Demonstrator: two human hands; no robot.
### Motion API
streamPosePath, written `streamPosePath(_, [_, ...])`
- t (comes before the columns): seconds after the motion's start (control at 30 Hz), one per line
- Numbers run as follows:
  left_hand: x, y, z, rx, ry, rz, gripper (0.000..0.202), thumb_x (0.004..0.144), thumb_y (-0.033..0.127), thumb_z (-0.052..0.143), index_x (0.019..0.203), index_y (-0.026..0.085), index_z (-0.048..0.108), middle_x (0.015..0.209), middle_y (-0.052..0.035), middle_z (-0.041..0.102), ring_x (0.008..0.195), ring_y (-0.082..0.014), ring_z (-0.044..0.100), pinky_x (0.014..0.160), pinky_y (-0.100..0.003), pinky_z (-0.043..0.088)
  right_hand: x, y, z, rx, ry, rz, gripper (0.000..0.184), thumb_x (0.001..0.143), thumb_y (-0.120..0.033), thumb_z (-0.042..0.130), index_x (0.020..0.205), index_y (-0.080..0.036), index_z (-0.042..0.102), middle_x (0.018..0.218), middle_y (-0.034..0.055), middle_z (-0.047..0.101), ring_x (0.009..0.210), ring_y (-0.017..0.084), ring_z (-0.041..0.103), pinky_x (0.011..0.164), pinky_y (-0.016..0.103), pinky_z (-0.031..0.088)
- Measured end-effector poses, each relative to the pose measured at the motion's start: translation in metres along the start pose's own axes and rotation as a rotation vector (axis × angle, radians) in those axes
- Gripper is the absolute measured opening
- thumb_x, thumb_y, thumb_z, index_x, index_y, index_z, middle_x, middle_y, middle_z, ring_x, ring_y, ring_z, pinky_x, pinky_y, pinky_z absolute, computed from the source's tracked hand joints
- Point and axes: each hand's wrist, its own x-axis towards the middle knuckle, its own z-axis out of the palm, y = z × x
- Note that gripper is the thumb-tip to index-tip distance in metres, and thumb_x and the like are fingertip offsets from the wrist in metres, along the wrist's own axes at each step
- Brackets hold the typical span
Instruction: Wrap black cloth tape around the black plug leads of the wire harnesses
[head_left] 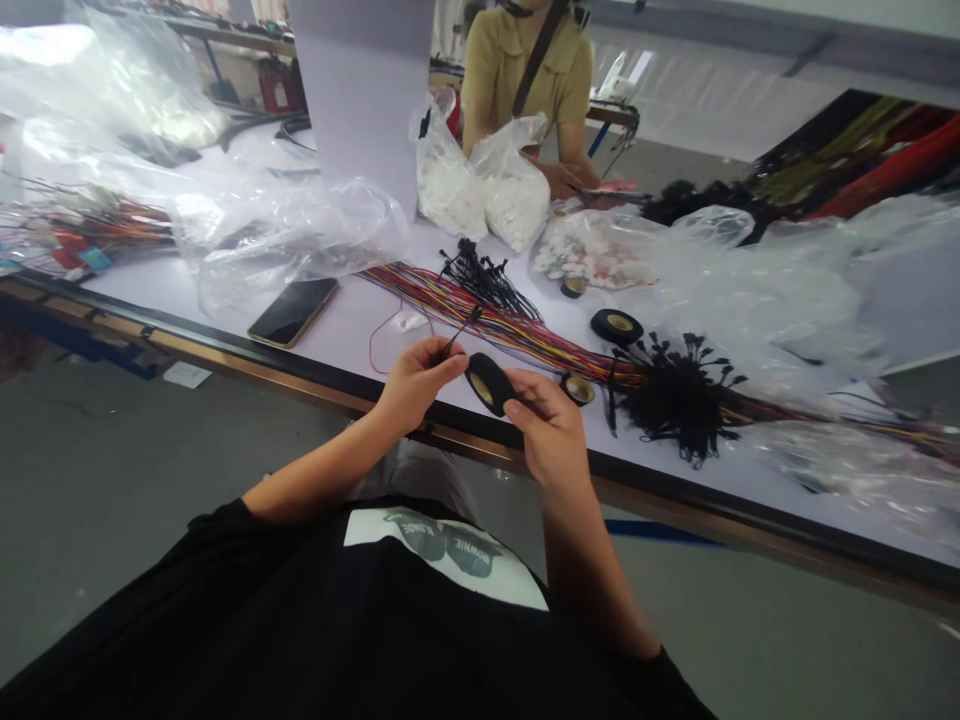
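My right hand (553, 420) grips a roll of black tape (489, 385) by its right side, above the table's front edge. To its left, my left hand (421, 375) pinches a thin black cable (463, 328) with a small dark connector at its upper end. The left fingertips are close to the roll; whether tape joins the two cannot be made out. Behind the hands runs a long bundle of red, yellow and black wires (555, 345). A heap of black cables with connectors (491, 280) lies on the bundle.
A phone (294, 312) lies on the left. More black tape rolls (616, 326) and a dense black cable cluster (679, 395) sit on the right. Plastic bags of white parts (516, 205) stand at the back. Across the table, a person in a yellow top (525, 80) works with their hands.
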Motion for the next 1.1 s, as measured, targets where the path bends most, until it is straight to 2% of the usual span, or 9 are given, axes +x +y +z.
streamPosePath(0.13, [0.006,0.000,-0.007,0.012,0.014,-0.077,0.010,0.069,0.025,0.059,0.070,0.015,0.058,0.053,0.0070,0.040,0.041,-0.0019,0.025,0.040,-0.019,0.016,0.004,-0.001,-0.001,0.236,0.036,0.094,0.026,0.065,-0.032,0.065,0.090,-0.026,0.066,0.093,0.0030,0.069,0.088,0.022,0.063,0.081,0.041,0.048])
streamPosePath(0.3, [0.011,-0.002,-0.011,0.399,-0.105,0.018,0.038,0.060,0.003,0.055,0.095,0.014,0.063,0.071,0.0034,0.052,0.058,-0.0049,0.040,0.057,-0.019,0.033,0.007,0.000,0.000,0.297,0.067,0.113,0.026,0.062,-0.030,0.066,0.087,-0.024,0.066,0.088,0.0022,0.069,0.083,0.020,0.063,0.078,0.038,0.049])
streamPosePath(0.37, [0.012,-0.004,-0.011,0.529,-0.064,0.095,0.045,0.057,-0.002,0.052,0.098,0.014,0.061,0.075,0.0031,0.052,0.063,-0.0060,0.042,0.063,-0.020,0.035,0.007,0.000,0.002,0.234,0.104,0.099,0.027,0.061,-0.029,0.068,0.088,-0.024,0.066,0.083,0.0003,0.068,0.076,0.017,0.061,0.071,0.033,0.049])
streamPosePath(0.43, [0.012,-0.004,-0.009,0.589,-0.053,0.125,0.029,0.062,0.001,0.051,0.087,0.012,0.061,0.071,0.0027,0.051,0.063,-0.0066,0.042,0.064,-0.021,0.036,0.006,0.001,0.004,0.155,0.115,0.084,0.027,0.063,-0.030,0.069,0.088,-0.023,0.065,0.078,-0.0009,0.067,0.070,0.015,0.059,0.066,0.030,0.048])
streamPosePath(0.57, [0.006,-0.001,-0.002,0.538,-0.199,0.138,0.013,0.075,0.017,0.051,0.083,0.012,0.060,0.065,0.0029,0.050,0.059,-0.0070,0.042,0.059,-0.021,0.035,0.002,-0.003,0.005,-0.028,0.096,0.029,0.024,0.069,-0.033,0.067,0.090,-0.023,0.064,0.075,-0.0020,0.065,0.069,0.014,0.058,0.065,0.030,0.046])
streamPosePath(0.67, [-0.001,0.003,0.003,0.476,-0.284,0.166,0.025,0.072,0.023,0.059,0.095,0.014,0.061,0.067,0.0039,0.050,0.058,-0.0063,0.041,0.056,-0.020,0.034,0.001,-0.012,0.004,-0.225,0.057,-0.015,0.023,0.072,-0.034,0.064,0.092,-0.023,0.064,0.080,-0.0005,0.066,0.073,0.015,0.059,0.067,0.032,0.046])
streamPosePath(0.77, [-0.004,0.004,0.006,0.446,-0.320,0.211,0.016,0.070,0.021,0.061,0.083,0.014,0.063,0.068,0.0028,0.052,0.061,-0.0067,0.043,0.058,-0.020,0.034,0.000,-0.021,0.004,-0.378,0.033,-0.044,0.024,0.074,-0.036,0.062,0.093,-0.022,0.063,0.086,0.0017,0.068,0.078,0.017,0.061,0.071,0.034,0.048])
streamPosePath(0.9, [-0.002,0.000,0.006,0.421,-0.294,0.234,0.008,0.072,0.020,0.059,0.068,0.014,0.060,0.063,0.0029,0.050,0.061,-0.0074,0.044,0.059,-0.021,0.034,-0.002,-0.025,0.004,-0.498,-0.026,-0.117,0.029,0.077,-0.037,0.058,0.101,-0.021,0.061,0.098,0.0055,0.069,0.088,0.020,0.062,0.078,0.037,0.049])
streamPosePath(1.1, [-0.001,-0.006,0.003,0.391,-0.282,0.318,0.014,0.068,0.015,0.062,0.082,0.014,0.061,0.069,0.0028,0.052,0.063,-0.0071,0.045,0.059,-0.020,0.036,-0.004,-0.022,0.003,-0.588,-0.045,-0.195,0.031,0.081,-0.032,0.052,0.110,-0.023,0.057,0.108,0.0068,0.067,0.097,0.022,0.061,0.081,0.040,0.049])
